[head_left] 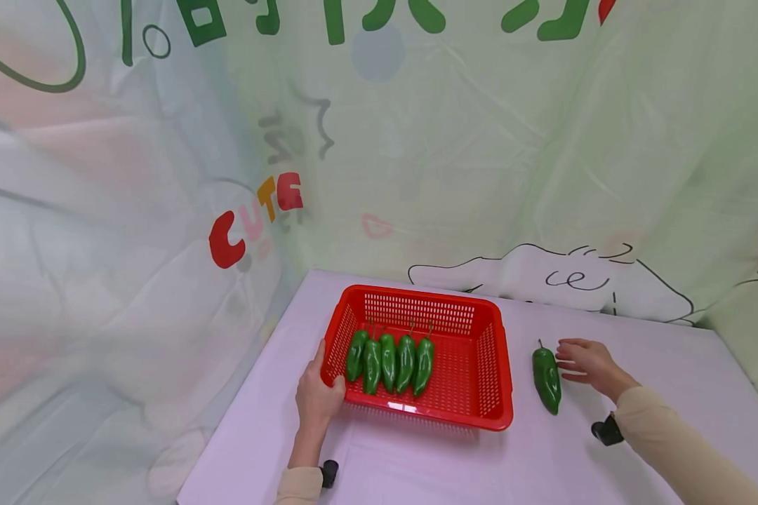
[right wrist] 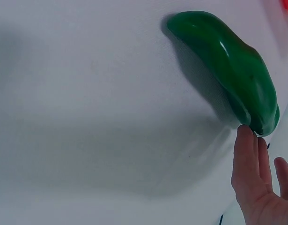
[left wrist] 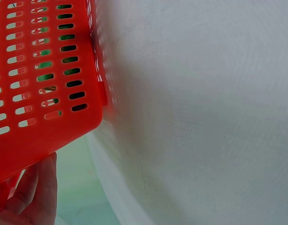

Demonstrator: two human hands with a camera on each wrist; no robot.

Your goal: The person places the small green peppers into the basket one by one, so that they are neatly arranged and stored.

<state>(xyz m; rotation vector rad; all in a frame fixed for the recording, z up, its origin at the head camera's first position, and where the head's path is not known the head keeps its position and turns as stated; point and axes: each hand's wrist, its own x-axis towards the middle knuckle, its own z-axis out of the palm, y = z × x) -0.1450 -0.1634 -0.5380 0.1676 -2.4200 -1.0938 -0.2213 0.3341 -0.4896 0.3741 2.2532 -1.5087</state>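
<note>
A red plastic basket (head_left: pixel 507 372) with slotted walls stands on the table. Inside, several green peppers (head_left: pixel 388 361) lie side by side toward its left, stems pointing to the back. My left hand (head_left: pixel 318 396) grips the rim at the near left corner, thumb over the edge; from the left wrist view, its fingers (left wrist: pixel 37 187) are under the red rim. One more green pepper (head_left: pixel 546 380) lies on the table to the right of the basket. Just right of it is my right hand (head_left: pixel 592 366), fingers extended, the fingertips right at the pepper's stem end in the right wrist view.
The table (head_left: pixel 379 466) has a pale lilac-white cover. Behind it and along the left hangs a printed cloth curtain (head_left: pixel 417 175) with letters and line drawings. Dark wrist devices (head_left: pixel 607 430) sit at both sleeve cuffs.
</note>
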